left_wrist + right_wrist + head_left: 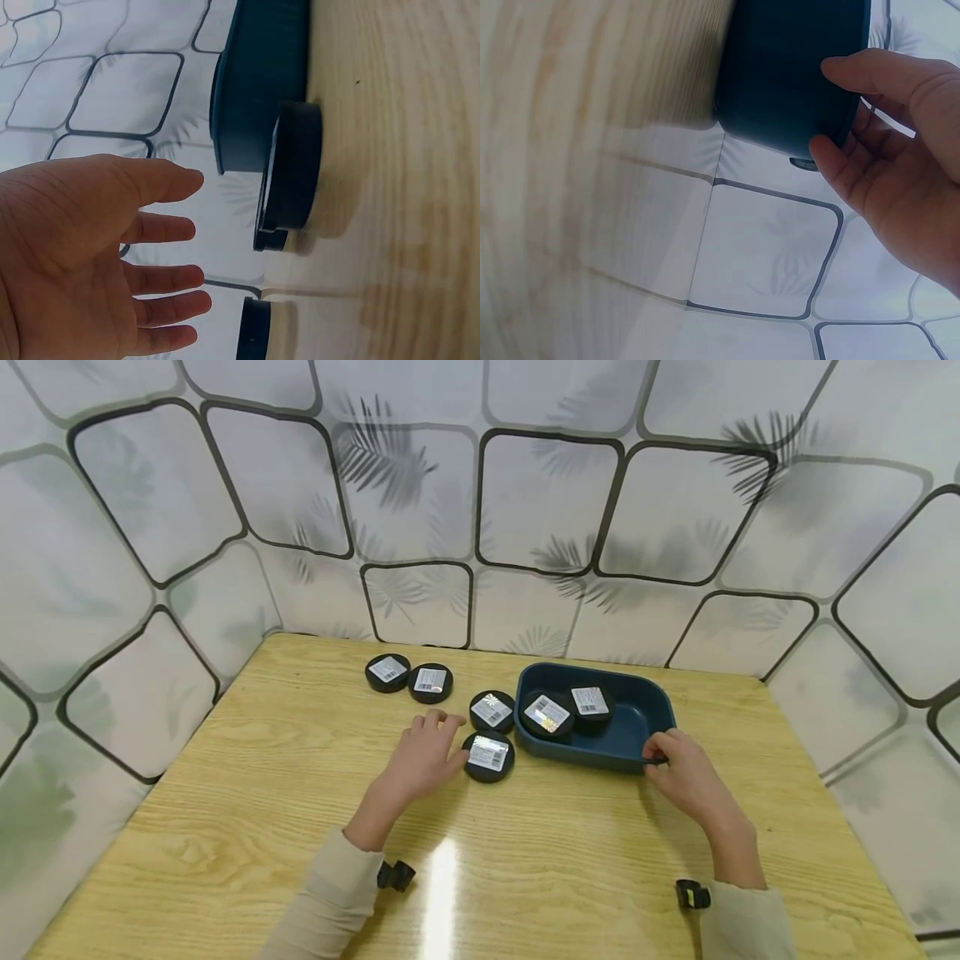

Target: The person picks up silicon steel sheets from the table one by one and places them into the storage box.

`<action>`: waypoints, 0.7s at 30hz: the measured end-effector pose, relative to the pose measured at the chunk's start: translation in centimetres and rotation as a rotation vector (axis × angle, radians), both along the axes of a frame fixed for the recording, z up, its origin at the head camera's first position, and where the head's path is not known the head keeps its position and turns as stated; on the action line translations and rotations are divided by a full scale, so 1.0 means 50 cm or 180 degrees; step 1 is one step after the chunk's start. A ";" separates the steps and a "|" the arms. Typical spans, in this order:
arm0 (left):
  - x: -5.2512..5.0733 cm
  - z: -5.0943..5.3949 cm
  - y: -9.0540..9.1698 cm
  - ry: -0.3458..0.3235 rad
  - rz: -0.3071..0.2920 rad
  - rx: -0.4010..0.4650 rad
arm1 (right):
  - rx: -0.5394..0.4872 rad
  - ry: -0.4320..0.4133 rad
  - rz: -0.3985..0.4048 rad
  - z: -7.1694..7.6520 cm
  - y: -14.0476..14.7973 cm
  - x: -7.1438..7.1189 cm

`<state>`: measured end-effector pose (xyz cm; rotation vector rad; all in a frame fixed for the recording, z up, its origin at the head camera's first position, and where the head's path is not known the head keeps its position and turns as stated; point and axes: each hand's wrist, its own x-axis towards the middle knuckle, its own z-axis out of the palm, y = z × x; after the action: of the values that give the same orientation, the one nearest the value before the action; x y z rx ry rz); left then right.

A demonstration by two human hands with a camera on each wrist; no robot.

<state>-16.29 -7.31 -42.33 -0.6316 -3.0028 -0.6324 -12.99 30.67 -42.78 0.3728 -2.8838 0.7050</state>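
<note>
Blue bin with two black discs inside, its corner in my right hand, my left hand spread beside the loose discs.

From my end, the blue bin [633, 722] runs leftward from my right hand [686, 777], whose thumb and fingers pinch the near corner by the rim; inside, a labelled disc [547, 716] sits at the end farthest from that grip, with a second disc [591, 702] right beside it. My left hand [423, 756] has its fingers loosely extended, thumb apart, nothing in its hold; the nearest disc [487, 757] lies flat on the table [300, 827] just right of its fingertips, another disc [492, 711] just beyond that, and a pair of discs [431, 682] farther out ahead of the hand.
</note>
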 end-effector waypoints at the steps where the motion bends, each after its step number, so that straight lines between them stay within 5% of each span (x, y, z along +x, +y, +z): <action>1: 0.001 -0.002 0.003 -0.0032 -0.0015 -0.0008 | 0.0003 -0.0001 -0.0004 0.000 -0.001 0.000; 21: 0.001 -0.041 0.036 -0.0201 -0.0175 -0.0258 | 0.0010 -0.0008 -0.0042 0.002 -0.003 -0.001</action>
<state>-16.25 -5.53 -44.41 -0.7137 -3.0932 -0.5451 -13.02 30.52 -42.69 0.3531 -2.8874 0.6996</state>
